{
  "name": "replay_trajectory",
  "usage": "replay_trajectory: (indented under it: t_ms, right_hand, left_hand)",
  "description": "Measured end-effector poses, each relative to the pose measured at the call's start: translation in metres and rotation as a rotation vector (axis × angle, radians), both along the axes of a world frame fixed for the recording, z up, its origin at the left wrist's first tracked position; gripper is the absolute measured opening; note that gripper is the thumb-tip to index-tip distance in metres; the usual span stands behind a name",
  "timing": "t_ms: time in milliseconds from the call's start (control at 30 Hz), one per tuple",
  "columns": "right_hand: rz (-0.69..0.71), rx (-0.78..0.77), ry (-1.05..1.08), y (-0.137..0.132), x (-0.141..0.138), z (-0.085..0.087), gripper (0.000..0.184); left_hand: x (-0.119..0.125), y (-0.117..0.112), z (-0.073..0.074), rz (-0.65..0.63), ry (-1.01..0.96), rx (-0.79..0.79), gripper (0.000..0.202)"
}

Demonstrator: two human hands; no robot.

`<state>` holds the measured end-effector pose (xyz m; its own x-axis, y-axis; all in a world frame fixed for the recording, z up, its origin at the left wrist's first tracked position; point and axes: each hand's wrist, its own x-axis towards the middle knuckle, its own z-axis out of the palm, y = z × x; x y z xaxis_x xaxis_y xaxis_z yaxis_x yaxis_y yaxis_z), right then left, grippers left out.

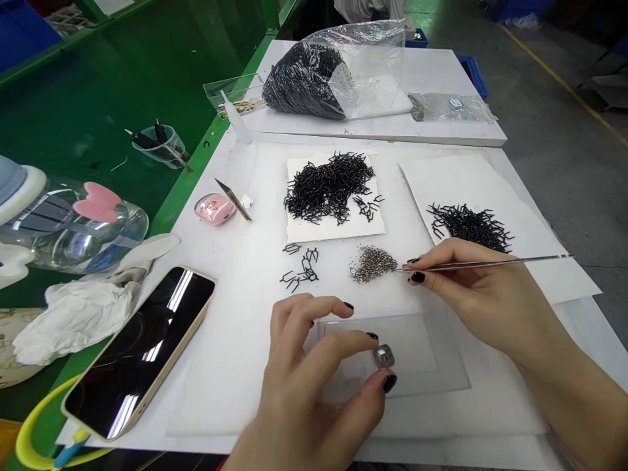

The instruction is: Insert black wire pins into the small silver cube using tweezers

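Observation:
My left hand (318, 373) pinches a small round metal part (383, 356) between thumb and fingers, over a clear plastic sheet (432, 366) on the white pad. My right hand (471, 294) grips long steel tweezers (485, 263) whose tips reach into a small heap of tiny silvery metal pieces (371, 263). A few loose black wire clips (301, 268) lie left of that heap. More black clips are piled on a white square (328, 186) behind it and on a paper sheet (471, 226) to the right.
A phone (142, 350) lies at the left edge beside a white crumpled glove (73, 317). Nearby are a pink case (214, 209) and a blade (234, 199). A plastic bag of black clips (333, 72) sits at the back. The table's right edge drops to the floor.

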<state>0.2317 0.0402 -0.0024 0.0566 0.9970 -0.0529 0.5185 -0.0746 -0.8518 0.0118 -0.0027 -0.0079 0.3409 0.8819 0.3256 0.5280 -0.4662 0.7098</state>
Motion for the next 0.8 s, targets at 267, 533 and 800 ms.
replay_trajectory:
  t_ms: [267,533,800]
  right_hand:
    - [0.303,0.235,0.376,-0.017,0.002,0.015,0.018]
    - [0.508,0.117,0.535,-0.025,-0.005,0.014,0.028]
    - [0.506,0.078,0.495,-0.025,-0.003,0.013,0.027]
  left_hand:
    - [-0.001,0.0,-0.002,-0.011,-0.035,-0.029,0.019]
    - [-0.001,0.0,-0.003,-0.033,-0.041,-0.035,0.018]
    - [-0.002,0.0,-0.003,-0.046,-0.057,-0.045,0.018]
